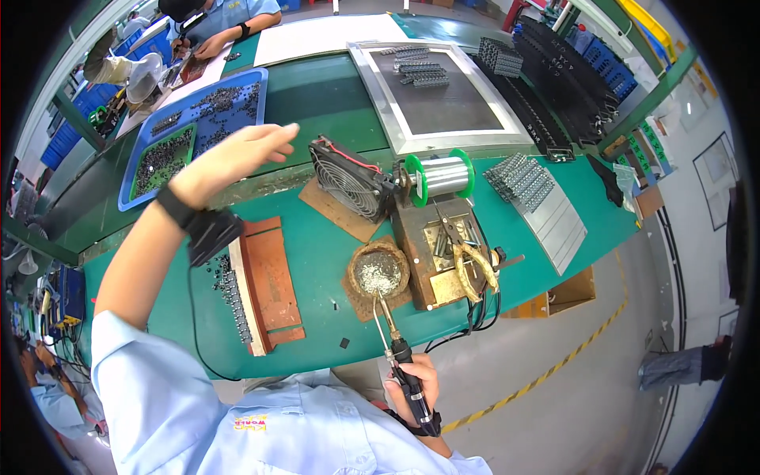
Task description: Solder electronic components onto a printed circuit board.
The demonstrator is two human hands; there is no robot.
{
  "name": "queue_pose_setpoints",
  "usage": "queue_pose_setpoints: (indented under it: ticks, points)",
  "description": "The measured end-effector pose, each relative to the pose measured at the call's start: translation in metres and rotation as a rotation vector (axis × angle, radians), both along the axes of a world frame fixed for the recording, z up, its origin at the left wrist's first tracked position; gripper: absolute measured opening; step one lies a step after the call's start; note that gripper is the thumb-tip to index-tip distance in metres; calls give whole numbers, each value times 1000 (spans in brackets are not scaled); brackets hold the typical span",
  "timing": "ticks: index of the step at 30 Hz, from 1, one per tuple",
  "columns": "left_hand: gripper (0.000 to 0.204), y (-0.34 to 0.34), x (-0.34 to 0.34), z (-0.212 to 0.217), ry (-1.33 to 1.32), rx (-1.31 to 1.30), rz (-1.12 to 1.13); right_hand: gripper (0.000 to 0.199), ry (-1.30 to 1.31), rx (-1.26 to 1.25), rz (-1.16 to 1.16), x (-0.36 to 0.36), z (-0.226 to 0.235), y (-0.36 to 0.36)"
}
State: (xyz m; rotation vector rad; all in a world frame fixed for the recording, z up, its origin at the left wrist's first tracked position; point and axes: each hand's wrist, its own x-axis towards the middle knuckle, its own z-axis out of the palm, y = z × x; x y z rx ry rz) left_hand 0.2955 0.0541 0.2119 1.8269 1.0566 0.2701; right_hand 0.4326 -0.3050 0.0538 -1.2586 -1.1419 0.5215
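My right hand (416,385) is wrapped round the black handle of a soldering iron (405,366). A thin metal tube runs beside the iron's shaft. Its tip reaches the near rim of a round, crusted bowl (381,271) holding silvery solder bits. My left hand (244,152) is raised at the right side of a blue tray (264,79), its fingers stretched out with nothing visible in them. Inside the tray are many small dark parts and a green tray (192,146). Below my left forearm, small metal parts (231,299) line a wood-edged reddish-brown fixture (269,277).
A black fan (348,180) stands behind the bowl. Right of it are a solder spool (443,177) and a metal box (419,245) carrying yellow-handled pliers (475,269). Stacked parts (518,180) rest on a grey board; a framed screen (380,103) lies behind. Another person (229,16) works at far left.
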Motion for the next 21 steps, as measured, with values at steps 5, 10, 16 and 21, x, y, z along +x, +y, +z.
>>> queue_pose_setpoints:
  ticks: [5, 10, 16, 21]
  points:
    - [33, -69, -113, 52, -96, 336, -187, 41, -134, -89, -165, -46, 2, 10]
    - [29, -117, -245, 26, 29, 271, -181, 42, -111, -162, -329, -114, -2, 27]
    - [29, -127, -351, -61, 57, 154, -277, 40, 310, -66, -341, -208, 10, 66]
    - [22, -132, -350, -99, -43, 316, -183, 43, 68, -31, -423, -226, -8, 95]
